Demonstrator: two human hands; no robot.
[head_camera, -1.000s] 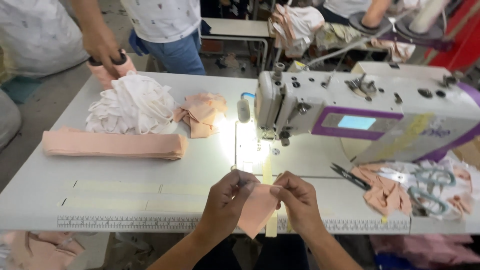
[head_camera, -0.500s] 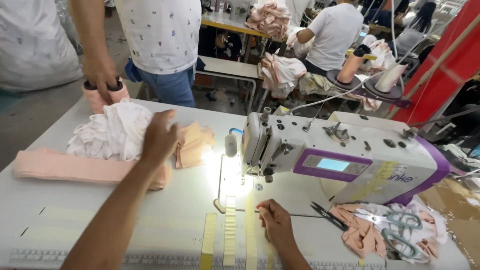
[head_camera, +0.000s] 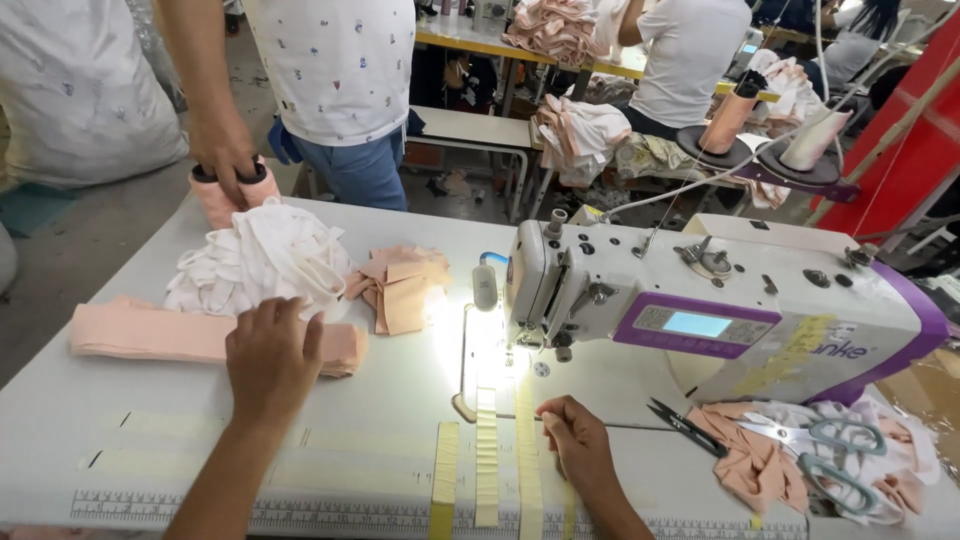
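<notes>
My left hand (head_camera: 272, 358) lies palm down on the right end of a long folded pink band (head_camera: 150, 335), fingertips at the edge of a heap of white elastic trim (head_camera: 260, 262). Whether it grips anything is hidden under the palm. My right hand (head_camera: 575, 440) rests on the white table (head_camera: 200, 450) just in front of the sewing machine (head_camera: 720, 320), its fingers curled shut beside yellow tape guide strips (head_camera: 487, 450). Nothing shows in it. A small stack of pink cut pieces (head_camera: 400, 290) sits between the trim heap and the machine's lit needle area.
Scissors (head_camera: 820, 450) and thread snips (head_camera: 685, 425) lie on pink and white scraps at the right. Another person stands at the far table edge with a hand on two pink thread cones (head_camera: 232, 190). More workers and fabric piles sit behind.
The pink piece I held in both hands a second ago is gone from view. My left hand reached out to the pink stack, then drew back onto the folded band. My right hand stayed by the machine.
</notes>
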